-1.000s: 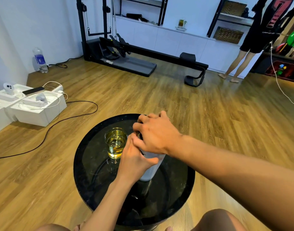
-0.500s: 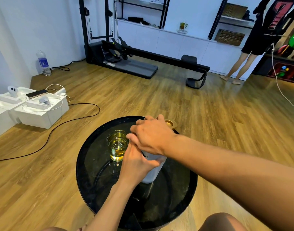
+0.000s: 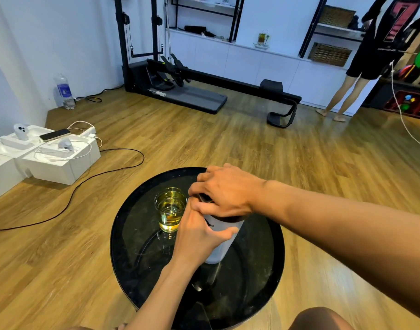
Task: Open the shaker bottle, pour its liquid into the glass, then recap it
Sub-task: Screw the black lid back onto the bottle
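Shaker bottle (image 3: 222,236): upright, table (image 3: 123,234) centre, right of filled glass (image 3: 170,209). Left hand (image 3: 197,234) clamped round body; right hand (image 3: 224,190) closed over dark cap (image 3: 205,198). Pour apparently done; recapping underway.

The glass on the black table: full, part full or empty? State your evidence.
Part full. The glass stands upright with yellow liquid reaching well below its rim.

A round black table (image 3: 263,270) stands on the wood floor (image 3: 299,151). A glass (image 3: 170,210) of yellow liquid stands on it, left of its middle. A white bottle (image 3: 222,239) stands upright just right of the glass, near the middle.
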Available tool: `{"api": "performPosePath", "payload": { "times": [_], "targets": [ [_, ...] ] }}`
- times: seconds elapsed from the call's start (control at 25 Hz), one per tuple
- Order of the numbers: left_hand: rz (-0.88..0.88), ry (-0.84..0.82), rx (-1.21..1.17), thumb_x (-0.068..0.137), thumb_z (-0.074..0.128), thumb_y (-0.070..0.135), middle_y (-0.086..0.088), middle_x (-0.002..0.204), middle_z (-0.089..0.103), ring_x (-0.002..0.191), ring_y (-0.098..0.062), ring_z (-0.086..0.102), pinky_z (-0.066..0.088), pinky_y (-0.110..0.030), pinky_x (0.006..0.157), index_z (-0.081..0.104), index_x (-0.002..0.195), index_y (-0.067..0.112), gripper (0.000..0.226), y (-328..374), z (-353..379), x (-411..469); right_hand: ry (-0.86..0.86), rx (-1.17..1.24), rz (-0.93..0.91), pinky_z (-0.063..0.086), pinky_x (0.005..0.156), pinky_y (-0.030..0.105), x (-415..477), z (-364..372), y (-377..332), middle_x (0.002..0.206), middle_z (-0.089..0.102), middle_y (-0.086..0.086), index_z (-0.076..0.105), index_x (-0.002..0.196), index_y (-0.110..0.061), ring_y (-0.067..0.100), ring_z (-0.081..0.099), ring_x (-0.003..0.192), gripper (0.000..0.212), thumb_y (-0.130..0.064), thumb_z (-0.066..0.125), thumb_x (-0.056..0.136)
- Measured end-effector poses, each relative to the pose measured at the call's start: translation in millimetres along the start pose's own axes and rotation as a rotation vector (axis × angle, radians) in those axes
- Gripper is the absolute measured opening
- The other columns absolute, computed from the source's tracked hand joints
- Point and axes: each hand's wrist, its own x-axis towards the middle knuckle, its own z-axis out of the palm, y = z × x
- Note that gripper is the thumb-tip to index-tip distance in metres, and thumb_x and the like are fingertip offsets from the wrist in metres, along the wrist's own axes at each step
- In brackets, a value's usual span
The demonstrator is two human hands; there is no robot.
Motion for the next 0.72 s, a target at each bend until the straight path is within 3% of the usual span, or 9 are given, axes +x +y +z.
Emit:
{"api": "performPosePath", "payload": {
  "times": [0.12, 0.28, 0.36, 0.52, 0.72],
  "targets": [
    [-0.003, 0.017, -0.026, 0.056, 0.084, 0.042, -0.009, 0.113, 0.054, 0.108, -0.014, 0.048, 0.029, 0.003, 0.089, 0.057, 0.113, -0.004, 0.078, 0, 0, 0, -0.073, -0.054, -0.079, 0.042, 0.079, 0.035, -1, -5, 8, 0.125, 0.059, 0.003, 0.053, 0.135, -0.027, 0.025, 0.056, 0.110, 0.048, -0.053, 0.034, 0.099],
    [0.000, 0.009, -0.039, 0.060, 0.087, 0.034, -0.007, 0.110, 0.055, 0.103, -0.017, 0.051, 0.041, -0.016, 0.087, 0.049, 0.124, 0.000, 0.082, 2, -3, 1, -0.005, 0.032, 0.201, 0.042, 0.076, 0.038, 10, 4, -6, 0.120, 0.062, 0.008, 0.056, 0.130, -0.022, 0.032, 0.061, 0.109, 0.045, -0.049, 0.035, 0.100],
    [-0.032, -0.015, -0.060, 0.061, 0.087, 0.033, -0.005, 0.111, 0.054, 0.103, -0.014, 0.051, 0.044, -0.021, 0.086, 0.047, 0.127, 0.003, 0.083, 3, -6, 0, -0.016, 0.068, 0.255, 0.042, 0.077, 0.038, 13, 5, -5, 0.122, 0.062, 0.010, 0.056, 0.131, -0.021, 0.033, 0.060, 0.111, 0.047, -0.050, 0.036, 0.101],
    [0.017, 0.042, -0.034, 0.057, 0.080, 0.045, -0.001, 0.105, 0.052, 0.100, -0.013, 0.051, 0.034, -0.006, 0.090, 0.050, 0.113, 0.006, 0.074, 2, -1, -2, -0.098, 0.094, 0.005, 0.048, 0.090, 0.044, 0, -6, 8, 0.125, 0.058, 0.008, 0.053, 0.135, -0.027, 0.031, 0.060, 0.108, 0.049, -0.054, 0.029, 0.102],
    [-0.026, -0.024, -0.082, 0.058, 0.089, 0.034, -0.006, 0.114, 0.055, 0.107, -0.015, 0.052, 0.037, -0.006, 0.084, 0.045, 0.127, 0.004, 0.087, 0, -5, -1, -0.056, 0.144, 0.143, 0.048, 0.090, 0.046, 4, -2, -2, 0.118, 0.060, 0.009, 0.057, 0.126, -0.024, 0.032, 0.059, 0.110, 0.042, -0.047, 0.030, 0.104]
  ]
}}
